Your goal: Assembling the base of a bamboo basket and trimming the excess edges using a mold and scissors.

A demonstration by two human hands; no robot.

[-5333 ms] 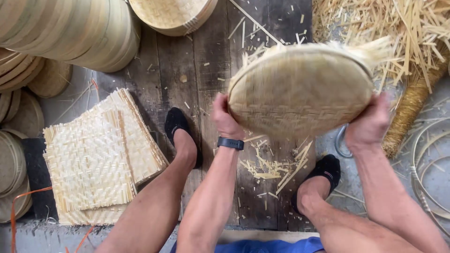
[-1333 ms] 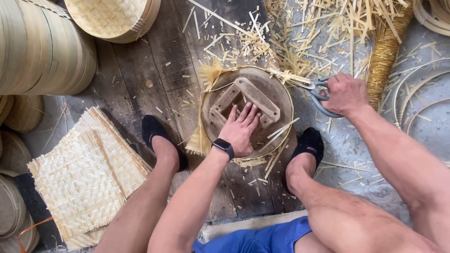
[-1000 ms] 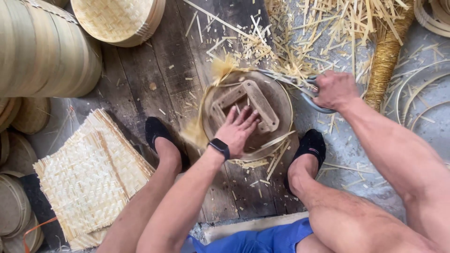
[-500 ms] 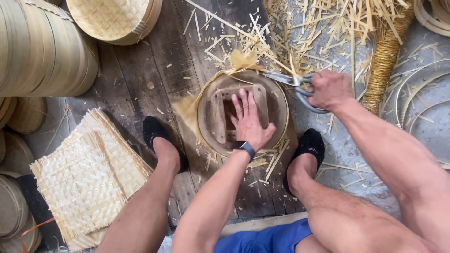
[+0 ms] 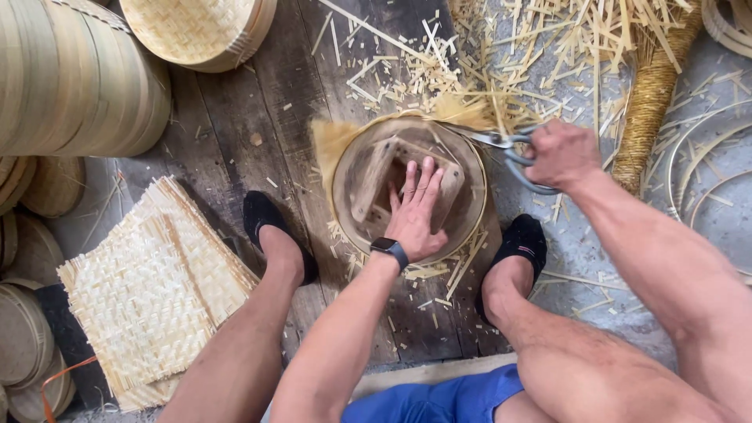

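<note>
A round wooden form [image 5: 359,168] with a block handle lies on the plank floor, pressing a woven bamboo sheet whose frayed corners [image 5: 333,137] stick out around it. My left hand [image 5: 417,210], with a dark watch on the wrist, lies flat with spread fingers on the form's handle. My right hand [image 5: 560,153] grips metal scissors [image 5: 501,142] at the form's upper right edge, blades pointing left along the rim. My feet in black shoes rest on either side of the form.
A pile of square woven bamboo mats [image 5: 149,286] lies at the left. Stacked round bamboo trays [image 5: 70,78] and a shallow basket [image 5: 196,31] sit at the upper left. Bamboo offcuts [image 5: 501,55] litter the top, beside a bound straw bundle [image 5: 650,102] and bamboo hoops [image 5: 709,168].
A round woven tray held up in both hands gave way to the wooden form on the floor. My left hand has turned the form clockwise while the scissors moved along its rim.
</note>
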